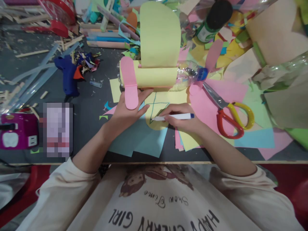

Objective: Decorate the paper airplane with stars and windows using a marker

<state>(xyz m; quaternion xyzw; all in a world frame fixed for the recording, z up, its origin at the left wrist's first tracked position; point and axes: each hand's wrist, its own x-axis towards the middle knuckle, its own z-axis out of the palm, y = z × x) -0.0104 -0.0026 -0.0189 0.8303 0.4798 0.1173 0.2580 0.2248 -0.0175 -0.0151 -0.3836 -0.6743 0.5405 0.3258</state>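
My right hand grips a white marker with a blue end, its tip on a yellow paper piece. Dark lines form a triangle-like outline on that paper. Spread out at the paper's left side, my left hand has its thumb and a finger apart, and holds nothing that I can see. Just beyond lies a plastic bottle wrapped in yellow paper, with a pink strip across it reaching over my left hand and a rounded yellow piece standing out behind.
Red-and-yellow scissors lie on coloured paper at the right. To the left are a blue glue gun, a purple box and a blurred-out object. A dark-capped bottle, sticks and scraps fill the back.
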